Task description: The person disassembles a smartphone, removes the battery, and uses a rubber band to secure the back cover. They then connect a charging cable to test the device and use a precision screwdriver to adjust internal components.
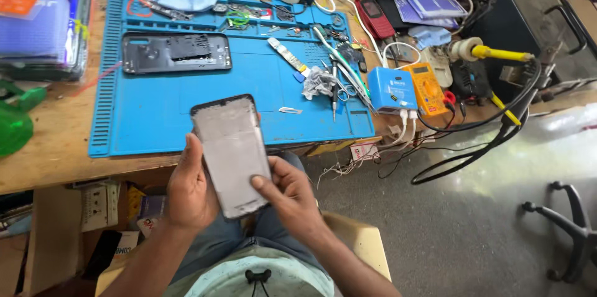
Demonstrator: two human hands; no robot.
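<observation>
I hold a grey phone screen panel point(230, 151) upright in front of me, its dull back side facing me. My left hand point(189, 191) grips its left edge from behind. My right hand point(287, 194) supports the lower right corner, thumb pressed on the panel's face. Farther off, a black phone frame point(176, 52) lies flat on the blue work mat point(155, 116), apart from both hands.
Tweezers, a crumpled tissue point(318, 81) and small tools lie on the mat's right part. A blue box point(390, 90), an orange multimeter point(426, 87), a red phone point(374, 17) and a yellow-handled soldering iron point(497, 54) sit to the right. Cables hang off the wooden bench edge. A chair base point(569, 228) stands on the floor.
</observation>
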